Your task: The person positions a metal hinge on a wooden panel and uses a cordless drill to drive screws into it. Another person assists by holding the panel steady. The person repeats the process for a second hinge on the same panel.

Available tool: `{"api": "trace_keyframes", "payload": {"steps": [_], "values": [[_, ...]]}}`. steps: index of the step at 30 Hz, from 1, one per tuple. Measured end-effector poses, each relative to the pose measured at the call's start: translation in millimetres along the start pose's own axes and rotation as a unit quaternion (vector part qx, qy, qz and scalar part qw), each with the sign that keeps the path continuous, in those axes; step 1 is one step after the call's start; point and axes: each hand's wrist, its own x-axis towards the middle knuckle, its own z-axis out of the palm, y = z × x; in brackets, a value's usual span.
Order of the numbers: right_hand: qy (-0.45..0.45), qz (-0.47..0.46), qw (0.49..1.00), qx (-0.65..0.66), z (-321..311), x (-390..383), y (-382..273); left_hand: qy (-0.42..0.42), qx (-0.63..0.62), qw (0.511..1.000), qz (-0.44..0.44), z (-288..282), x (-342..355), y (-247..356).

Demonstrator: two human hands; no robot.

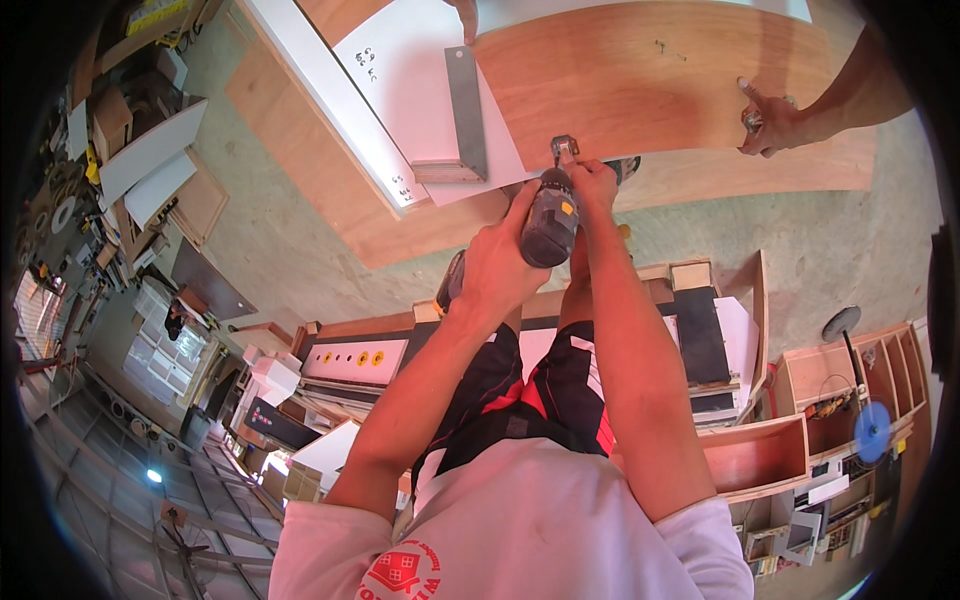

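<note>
My left hand (498, 262) is wrapped around a dark cordless drill (550, 222) that points away from me. The drill's front end meets a metal cabinet hinge (564, 146) at the near edge of a brown wooden panel (640, 85). My right hand (594, 186) is closed beside the drill's tip, its fingers at the hinge. Whether those fingers grip the hinge or something small by the bit is hidden.
Another person's hand (775, 122) rests on the panel's right end, at a metal fitting. A second hand (466, 20) touches a grey L-shaped piece (465, 110) on a white board (395, 75). Behind me lie stacked cabinet parts and an open wooden box (755, 458).
</note>
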Motion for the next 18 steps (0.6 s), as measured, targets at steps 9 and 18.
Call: {"api": "trace_keyframes", "payload": {"steps": [9, 18], "values": [[-0.003, -0.006, 0.999, -0.038, -0.7, 2.5, 0.2, 0.008, -0.009, 1.0, 0.019, 5.7, -1.9, -3.3], [0.005, -0.01, 1.0, -0.015, 1.1, 1.7, 1.9, 0.015, -0.016, 1.0, 0.01, 6.4, 1.7, -1.3]]}}
